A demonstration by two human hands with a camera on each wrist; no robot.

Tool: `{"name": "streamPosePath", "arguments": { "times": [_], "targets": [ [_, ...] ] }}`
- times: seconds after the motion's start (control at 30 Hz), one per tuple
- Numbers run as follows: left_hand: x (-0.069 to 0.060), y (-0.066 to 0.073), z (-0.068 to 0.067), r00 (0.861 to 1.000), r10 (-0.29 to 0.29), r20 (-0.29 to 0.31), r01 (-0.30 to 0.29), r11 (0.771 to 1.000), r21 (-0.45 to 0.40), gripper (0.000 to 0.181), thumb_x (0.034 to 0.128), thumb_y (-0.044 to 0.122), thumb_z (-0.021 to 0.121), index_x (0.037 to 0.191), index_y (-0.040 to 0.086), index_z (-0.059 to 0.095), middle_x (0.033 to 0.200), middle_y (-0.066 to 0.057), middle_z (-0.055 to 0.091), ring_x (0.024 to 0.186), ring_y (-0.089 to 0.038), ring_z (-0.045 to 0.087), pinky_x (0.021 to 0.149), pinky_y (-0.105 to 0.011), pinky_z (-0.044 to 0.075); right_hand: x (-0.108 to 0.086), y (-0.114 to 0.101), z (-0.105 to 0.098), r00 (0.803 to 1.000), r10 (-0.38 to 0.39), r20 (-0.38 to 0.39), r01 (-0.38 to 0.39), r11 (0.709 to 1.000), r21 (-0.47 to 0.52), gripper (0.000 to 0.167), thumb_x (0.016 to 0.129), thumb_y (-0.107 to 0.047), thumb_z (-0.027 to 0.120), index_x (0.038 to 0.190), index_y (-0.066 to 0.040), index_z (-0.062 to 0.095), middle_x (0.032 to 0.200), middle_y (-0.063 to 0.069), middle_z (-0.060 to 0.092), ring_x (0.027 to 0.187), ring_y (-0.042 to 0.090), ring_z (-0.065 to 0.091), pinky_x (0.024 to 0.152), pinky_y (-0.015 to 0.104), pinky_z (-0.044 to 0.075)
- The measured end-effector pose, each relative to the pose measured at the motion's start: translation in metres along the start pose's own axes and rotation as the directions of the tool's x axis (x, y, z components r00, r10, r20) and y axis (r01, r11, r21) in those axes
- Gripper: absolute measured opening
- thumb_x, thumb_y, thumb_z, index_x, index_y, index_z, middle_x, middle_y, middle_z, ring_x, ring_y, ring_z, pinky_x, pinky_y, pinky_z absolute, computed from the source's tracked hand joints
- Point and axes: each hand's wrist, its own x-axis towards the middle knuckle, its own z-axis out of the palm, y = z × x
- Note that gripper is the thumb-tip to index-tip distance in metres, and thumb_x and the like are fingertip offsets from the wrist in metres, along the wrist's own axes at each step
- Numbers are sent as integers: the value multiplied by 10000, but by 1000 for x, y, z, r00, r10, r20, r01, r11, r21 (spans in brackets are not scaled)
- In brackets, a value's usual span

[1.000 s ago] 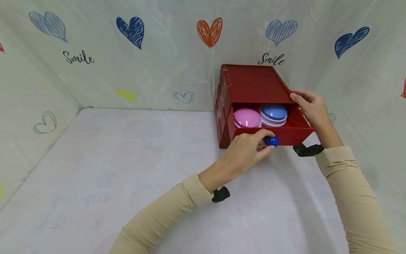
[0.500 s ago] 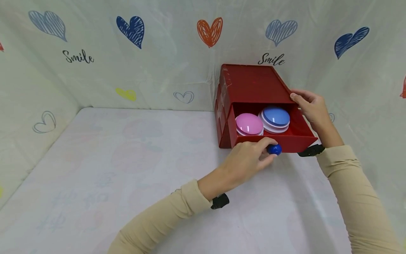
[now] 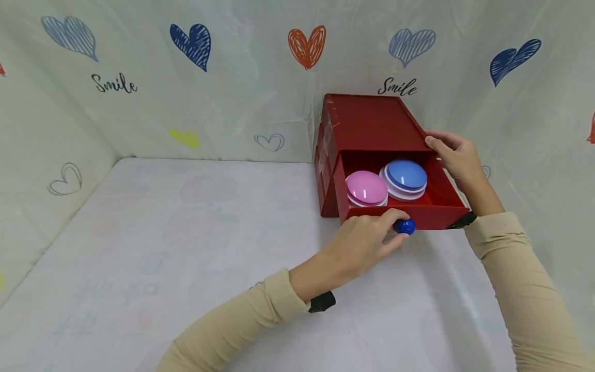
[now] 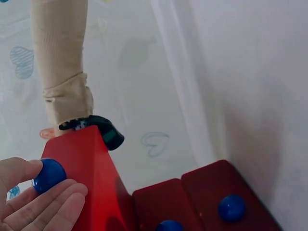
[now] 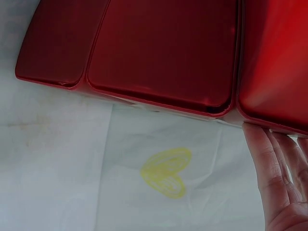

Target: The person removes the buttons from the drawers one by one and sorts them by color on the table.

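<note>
A red drawer cabinet (image 3: 372,121) stands at the back right of the table, its top drawer (image 3: 437,217) pulled out. In that drawer sit a pink dome-topped disc (image 3: 366,187) on a white base and a blue dome-topped disc (image 3: 407,174), also on white. My left hand (image 3: 364,240) pinches the drawer's round blue knob (image 3: 405,226) between thumb and fingers, which the left wrist view shows close up. At the cabinet's upper right front edge, my right hand (image 3: 457,157) rests with its thumb at the corner. Its fingers (image 5: 269,168) lie fairly straight against the side.
Two lower drawers with blue knobs (image 4: 232,208) are closed in the left wrist view. A white cloth covers the table (image 3: 186,248). Behind the cabinet hangs a pale curtain (image 3: 246,88) printed with hearts and the word Smile.
The top drawer has slid out toward me, with my left hand on its knob moving nearer and slightly right. More of both discs shows. My right hand has stayed in place.
</note>
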Motion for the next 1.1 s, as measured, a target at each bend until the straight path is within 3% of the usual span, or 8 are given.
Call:
{"name": "streamPosePath", "arguments": {
  "times": [0.4, 0.73, 0.93, 1.1],
  "targets": [
    [-4, 5, 0, 999, 32, 1, -32, 998, 52, 335, 898, 277, 614, 1179, 106, 552, 942, 44, 712, 706, 15, 624, 676, -10, 428, 1, 1, -1, 1000, -8, -1, 8, 1000, 7, 494, 934, -391, 501, 1338, -108, 501, 890, -282, 558, 820, -66, 553, 631, 65, 464],
    [-4, 5, -1, 999, 45, 1, -45, 997, 64, 328, 902, 271, 608, 1178, 104, 545, 949, 39, 713, 751, -2, 650, 701, -29, 445, 2, 2, 0, 1000, 6, 6, -6, 1000, -1, 523, 932, -412, 494, 1359, -109, 477, 913, -288, 548, 835, -61, 552, 638, 67, 470],
    [-5, 5, -13, 999, 54, -8, -53, 996, 67, 325, 897, 275, 616, 1172, 113, 554, 897, 44, 714, 723, -5, 644, 669, -28, 437, 1, 2, 1, 1000, -1, 8, 1, 1000, 6, 519, 930, -420, 495, 1355, -122, 484, 921, -281, 549, 837, -69, 553, 639, 65, 469],
    [-5, 4, -28, 990, 123, -62, -123, 992, 3, 290, 888, 226, 628, 1142, 97, 574, 839, 31, 700, 701, -27, 629, 639, -31, 428, -2, 1, 1, 1000, 1, 1, -1, 1000, 16, 513, 913, -453, 509, 1339, -168, 510, 955, -253, 560, 856, -53, 564, 651, 67, 475]
  ]
}}
